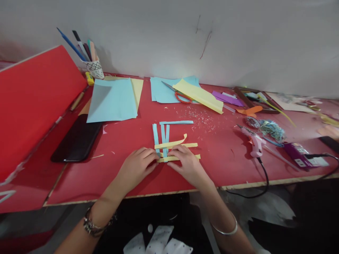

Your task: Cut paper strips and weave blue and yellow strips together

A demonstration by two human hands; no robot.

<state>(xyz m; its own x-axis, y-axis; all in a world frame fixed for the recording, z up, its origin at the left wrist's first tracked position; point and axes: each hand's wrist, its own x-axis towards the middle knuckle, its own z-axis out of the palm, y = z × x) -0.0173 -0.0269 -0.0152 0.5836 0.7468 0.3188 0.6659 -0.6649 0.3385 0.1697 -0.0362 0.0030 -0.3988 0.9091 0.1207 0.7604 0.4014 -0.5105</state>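
Observation:
Light blue paper strips (155,133) stand upright on the red table, crossed by yellow paper strips (172,144). The upper yellow one has a curled right end. My left hand (138,165) has its fingertips pinched at the left end of the lowest yellow strip (162,159), beside a blue strip. Over that same strip, further right, my right hand (188,165) is bent with thumb and fingers closing on it. The fingers partly hide where the strips cross. A loose blue strip (176,122) lies crosswise just beyond the others.
Blue sheets (112,100), a phone (78,139) and a pen cup (94,68) are to the left. Orange-handled scissors (183,97) lie on paper at the back. On the right sit a pink glue gun (255,143), yarn (272,129) and a purple power strip (298,155).

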